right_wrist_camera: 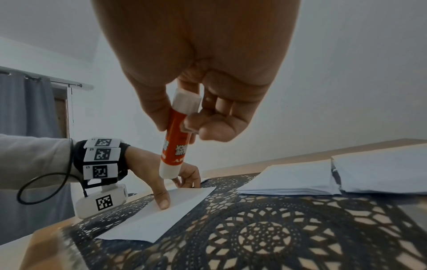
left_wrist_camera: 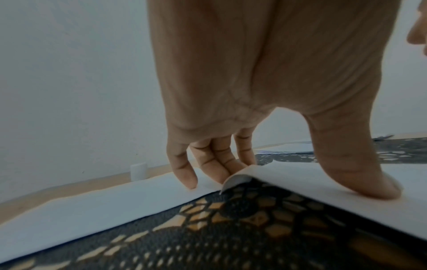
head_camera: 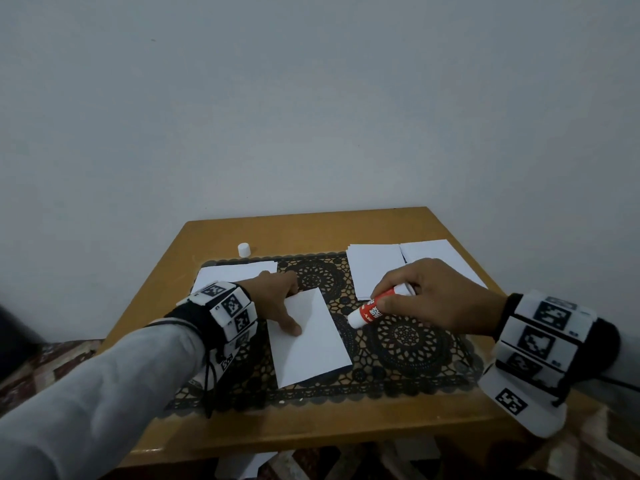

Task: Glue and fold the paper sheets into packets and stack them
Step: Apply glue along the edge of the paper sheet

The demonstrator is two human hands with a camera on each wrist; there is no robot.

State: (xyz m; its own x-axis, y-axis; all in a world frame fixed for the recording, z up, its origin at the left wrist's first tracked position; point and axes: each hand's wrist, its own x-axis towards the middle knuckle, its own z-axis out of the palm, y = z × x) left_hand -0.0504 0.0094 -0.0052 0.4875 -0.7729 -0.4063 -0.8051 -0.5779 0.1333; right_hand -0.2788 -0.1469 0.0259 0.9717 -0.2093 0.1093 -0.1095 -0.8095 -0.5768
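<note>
Left hand pins the sheet, right hand poised with the glue stick

Left hand (head_camera: 277, 299) spreads thumb and fingertips onto the white paper sheet (head_camera: 310, 341), mid-desk on the lace mat (head_camera: 405, 341); right hand (head_camera: 433, 299) pinches the red glue stick (head_camera: 372, 308), tip down just right of the sheet's far corner.

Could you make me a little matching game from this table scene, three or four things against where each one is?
Things:
1. red and white glue stick
2. small white cap
3. folded white paper sheet
4. stacks of white paper sheets

Places:
A. under the left hand's thumb
B. far right of the black lace mat
C. in the right hand
D. bare wooden table, far left

Pairs: 1-C, 2-D, 3-A, 4-B
</note>
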